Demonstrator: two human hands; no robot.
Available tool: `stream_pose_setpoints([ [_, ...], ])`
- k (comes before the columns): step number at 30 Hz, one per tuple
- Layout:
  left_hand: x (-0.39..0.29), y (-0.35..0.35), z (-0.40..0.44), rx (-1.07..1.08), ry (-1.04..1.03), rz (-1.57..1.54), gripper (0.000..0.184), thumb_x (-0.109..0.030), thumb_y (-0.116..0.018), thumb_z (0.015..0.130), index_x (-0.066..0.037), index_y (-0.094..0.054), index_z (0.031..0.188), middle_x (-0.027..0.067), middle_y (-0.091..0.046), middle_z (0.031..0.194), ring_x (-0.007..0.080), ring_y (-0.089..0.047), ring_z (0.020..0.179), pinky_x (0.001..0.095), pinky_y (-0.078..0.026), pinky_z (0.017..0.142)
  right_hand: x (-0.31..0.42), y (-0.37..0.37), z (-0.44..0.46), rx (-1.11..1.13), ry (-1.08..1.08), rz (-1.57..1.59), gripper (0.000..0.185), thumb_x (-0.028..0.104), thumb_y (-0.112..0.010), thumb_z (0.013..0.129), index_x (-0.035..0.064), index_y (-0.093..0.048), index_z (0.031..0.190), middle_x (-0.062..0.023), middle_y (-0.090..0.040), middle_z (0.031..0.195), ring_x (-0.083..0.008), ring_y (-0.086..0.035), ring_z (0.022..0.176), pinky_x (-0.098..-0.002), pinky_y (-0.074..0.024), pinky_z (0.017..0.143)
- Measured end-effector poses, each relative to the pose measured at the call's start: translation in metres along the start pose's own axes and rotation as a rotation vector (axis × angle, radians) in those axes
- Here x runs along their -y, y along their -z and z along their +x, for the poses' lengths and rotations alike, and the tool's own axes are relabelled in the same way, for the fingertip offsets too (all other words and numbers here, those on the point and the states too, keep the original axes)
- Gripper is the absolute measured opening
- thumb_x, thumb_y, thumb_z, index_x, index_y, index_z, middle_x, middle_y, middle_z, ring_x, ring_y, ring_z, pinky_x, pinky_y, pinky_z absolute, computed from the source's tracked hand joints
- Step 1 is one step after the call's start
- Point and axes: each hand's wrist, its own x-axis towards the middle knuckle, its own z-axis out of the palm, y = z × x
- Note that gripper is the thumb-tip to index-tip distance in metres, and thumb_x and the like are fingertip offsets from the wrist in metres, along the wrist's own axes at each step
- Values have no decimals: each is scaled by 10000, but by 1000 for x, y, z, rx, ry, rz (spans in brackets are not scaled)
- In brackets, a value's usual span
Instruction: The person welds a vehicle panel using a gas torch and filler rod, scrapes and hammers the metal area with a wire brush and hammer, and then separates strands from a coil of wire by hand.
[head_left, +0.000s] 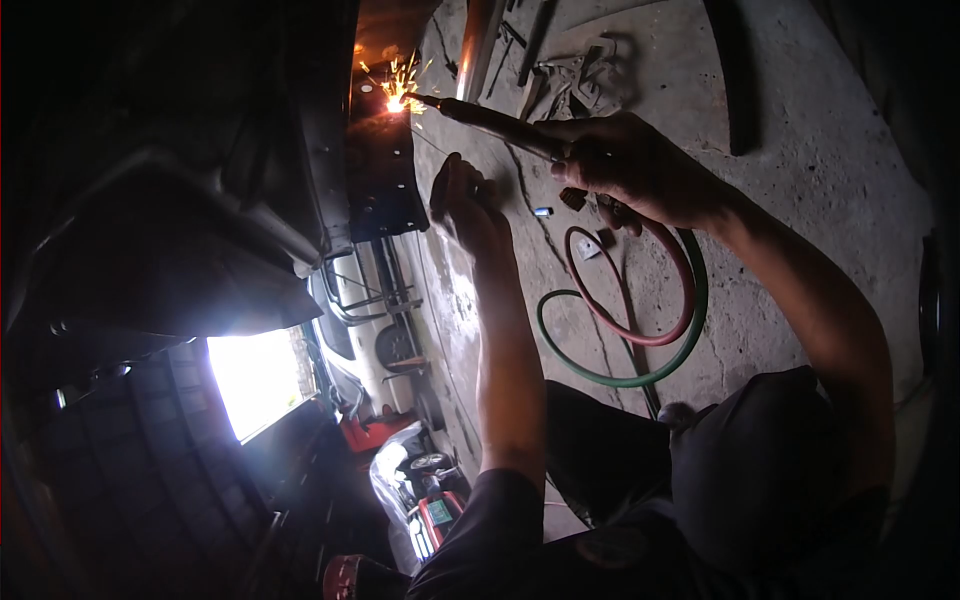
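My right hand (620, 170) is wrapped round the handle of a gas torch (500, 125). The torch's thin tip touches or nearly touches a dark metal panel (385, 185), where bright orange sparks (398, 98) fly off. Below the sparks, beside the panel's edge, my left hand (465, 200) is raised with its fingers curled together; whatever it may hold is too dark to make out. A red hose (690, 300) and a green hose (600, 378) loop down from beneath the torch hand.
Dark vehicle bodywork (150, 220) fills the left side. Metal pieces (575, 85) and a small blue object (543, 211) lie on the cracked concrete floor (790, 100). A light-coloured vehicle (360, 300) and a red machine (440, 515) stand in the background, near a bright opening (260, 380).
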Motion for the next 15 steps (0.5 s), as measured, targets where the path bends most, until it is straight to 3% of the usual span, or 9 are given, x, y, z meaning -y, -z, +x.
stream_pose_setpoints([
  [15,2,3,7,39,10,-20,175,-126,-631,964,-70,-613,799,-21,-475,652,84,-421,545,256,-378,494,6,-1,-1,-20,16,-4,570,158,-604,952,32,-435,1482,-75,-658,877,-72,-597,580,-229,-545,524],
])
